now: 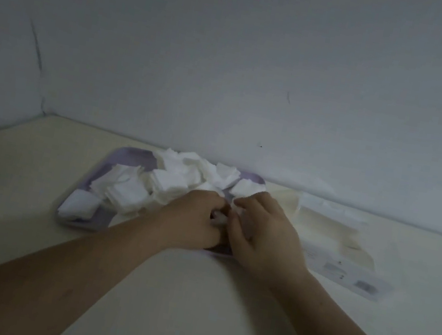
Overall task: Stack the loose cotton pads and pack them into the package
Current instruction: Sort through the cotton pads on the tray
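It looks early in the job. Most of the cotton pads lie in loose, crooked heaps across the purple tray. The package lies flat on the table just to its right, seemingly unfilled. The left hand and right hand meet at the tray's near edge, fingers curled round a small bunch between them.

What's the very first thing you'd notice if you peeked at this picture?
The messy heap of white cotton pads on the purple tray in the middle of the table. Next, the left hand and right hand meeting at the tray's near edge, pinching a few pads between them. The flat package lies to the right.
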Tool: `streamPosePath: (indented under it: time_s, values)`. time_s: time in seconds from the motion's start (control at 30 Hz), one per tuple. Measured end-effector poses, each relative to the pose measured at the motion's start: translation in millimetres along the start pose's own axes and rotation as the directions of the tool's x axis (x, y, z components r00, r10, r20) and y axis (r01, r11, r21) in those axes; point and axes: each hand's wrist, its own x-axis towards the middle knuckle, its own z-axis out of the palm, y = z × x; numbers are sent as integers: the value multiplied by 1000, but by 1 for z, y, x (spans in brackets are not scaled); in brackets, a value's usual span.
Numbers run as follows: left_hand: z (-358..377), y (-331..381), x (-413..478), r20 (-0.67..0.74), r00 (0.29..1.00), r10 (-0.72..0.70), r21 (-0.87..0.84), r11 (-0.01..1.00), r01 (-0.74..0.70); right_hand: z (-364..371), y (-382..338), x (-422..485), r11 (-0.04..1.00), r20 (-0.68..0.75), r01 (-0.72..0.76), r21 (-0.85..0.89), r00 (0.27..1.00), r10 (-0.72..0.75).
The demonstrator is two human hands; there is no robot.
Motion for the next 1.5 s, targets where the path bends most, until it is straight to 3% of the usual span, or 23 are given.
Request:
streamPosePath:
  time_s: [0.13, 0.23, 0.37, 0.5, 0.6, 0.67, 0.83, 0.9, 1.0, 1.1, 1.3, 1.4, 1.5]
  values:
    - [20, -2, 10, -87, 995, -51, -102, 994, 43, 1, 13, -7, 984, -42, -133, 121, 989, 139]
    - [26, -7, 9, -172, 984, -52, -189, 982, 19, -3, 18, -12, 951, 98, -246, 188, 968, 231]
    - [28, -12, 10, -213, 971, -107, -365, 931, 22, -4, 26, -12, 954, 199, -256, 154, 954, 224]
    - [23, -9, 9, -195, 960, -199, -558, 828, 59, 2, 30, -13, 959, 77, -223, 173, 974, 213]
    - [14, -8, 9, -171, 946, -275, -719, 692, 71, 0, 31, -13, 936, -13, -289, 202, 955, 297]
    - [14, -11, 11, -185, 939, -291, -735, 675, 64, -1, 29, -13, 917, -13, -332, 221, 939, 343]
    - [18, -18, 11, -293, 927, -233, -627, 779, -2, 0, 29, -16, 854, 57, -431, 291, 899, 434]
    - [15, -15, 10, -312, 910, -274, -654, 756, 4, 1, 31, -18, 847, 74, -452, 279, 890, 450]
    - [10, -10, 10, -219, 914, -341, -805, 593, 28, 5, 34, -18, 848, 74, -466, 251, 883, 464]
    - [7, -11, 9, -77, 955, -287, -905, 422, 54, 3, 32, -17, 827, -11, -446, 343, 878, 478]
    - [8, -14, 7, 7, 996, -90, -863, 502, 51, -4, 20, -15, 662, 50, -419, 621, 864, 501]
    - [8, -13, 7, 58, 996, -72, -892, 444, 84, 0, 24, -16, 580, 65, -420, 698, 844, 532]
    - [9, -12, 8, 63, 993, -100, -928, 359, 95, 2, 26, -18, 577, 62, -404, 710, 852, 521]
